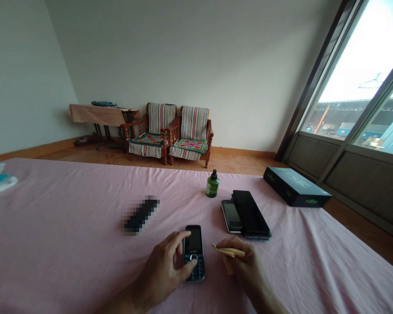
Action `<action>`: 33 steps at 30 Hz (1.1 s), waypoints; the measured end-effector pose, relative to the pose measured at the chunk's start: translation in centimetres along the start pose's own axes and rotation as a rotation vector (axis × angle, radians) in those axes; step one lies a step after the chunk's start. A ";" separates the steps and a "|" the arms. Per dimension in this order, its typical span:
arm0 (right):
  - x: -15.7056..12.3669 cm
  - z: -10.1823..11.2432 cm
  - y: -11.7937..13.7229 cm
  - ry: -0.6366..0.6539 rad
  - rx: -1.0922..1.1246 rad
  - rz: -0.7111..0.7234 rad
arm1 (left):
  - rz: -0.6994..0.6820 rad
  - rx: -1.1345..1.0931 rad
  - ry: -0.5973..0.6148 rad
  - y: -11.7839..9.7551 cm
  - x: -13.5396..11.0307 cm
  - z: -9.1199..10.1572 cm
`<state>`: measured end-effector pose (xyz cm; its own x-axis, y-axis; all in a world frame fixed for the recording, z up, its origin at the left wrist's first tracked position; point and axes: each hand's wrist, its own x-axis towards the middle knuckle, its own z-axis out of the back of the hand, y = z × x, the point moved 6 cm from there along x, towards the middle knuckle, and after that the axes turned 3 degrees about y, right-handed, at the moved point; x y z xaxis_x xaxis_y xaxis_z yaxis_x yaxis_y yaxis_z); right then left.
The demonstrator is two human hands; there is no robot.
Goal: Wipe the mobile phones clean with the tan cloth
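A black keypad mobile phone [194, 245] lies on the pink cloth in front of me, screen up. My left hand [165, 264] grips it from the left, its thumb on the keys and a fingertip at the screen's upper edge; the other fingers are partly hidden. To the right of the phone, my right hand [247, 261] pinches a folded yellow cloth [227, 251] between thumb and fingers, apart from the phone. Part of this cloth hangs below the hand.
Beyond my right hand lie a silver-edged phone [231, 216] and a large black device [250, 213] overlapping it. A green bottle [212, 185] stands farther back. A dark box [294, 187] is at right, a blurred-out dark object [140, 216] at left. The pink tablecloth [68, 244] lies under everything.
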<state>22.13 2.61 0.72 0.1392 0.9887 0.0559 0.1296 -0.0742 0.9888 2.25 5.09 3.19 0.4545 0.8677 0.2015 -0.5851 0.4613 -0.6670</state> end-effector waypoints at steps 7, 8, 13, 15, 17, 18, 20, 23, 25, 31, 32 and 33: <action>-0.9 0.8 -1.1 0.027 0.016 0.038 | -0.132 0.032 0.114 0.7 0.3 0.2; -0.9 0.9 -1.2 0.026 0.018 0.032 | -0.113 0.048 0.157 1.1 0.4 0.1; -0.5 0.9 -0.8 0.058 0.042 0.014 | -0.044 0.159 0.370 1.5 1.0 -0.6; -0.4 0.8 -0.6 0.052 0.052 -0.001 | -0.030 0.200 0.406 1.2 1.4 -0.6; -0.4 0.8 -0.4 0.008 0.077 -0.003 | -0.023 0.235 0.429 0.9 1.9 -0.5; -0.4 0.8 -0.4 -0.007 0.090 -0.003 | -0.027 0.249 0.440 0.8 2.1 -0.4; -0.4 0.8 -0.6 -0.015 0.107 0.004 | -0.044 0.268 0.469 0.6 2.4 -0.6; -0.4 1.0 -1.0 -0.016 0.112 0.020 | -0.052 0.287 0.504 0.4 2.7 -1.1; -0.3 1.4 -1.0 -0.042 0.107 0.030 | -0.059 0.276 0.487 0.2 3.2 -1.4; -0.5 3.4 1.6 -0.157 0.008 0.081 | -0.158 0.082 0.290 -2.4 7.4 -1.5; -0.6 3.9 2.1 -0.185 -0.015 0.091 | -0.183 0.058 0.253 -3.0 8.4 -1.6; -0.6 4.4 2.5 -0.215 -0.039 0.101 | -0.208 0.043 0.234 -3.5 9.4 -1.8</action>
<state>26.65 1.22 2.58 0.3556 0.9258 0.1283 0.0671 -0.1622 0.9845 9.79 11.27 6.10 0.7066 0.6901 0.1561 -0.4892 0.6359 -0.5969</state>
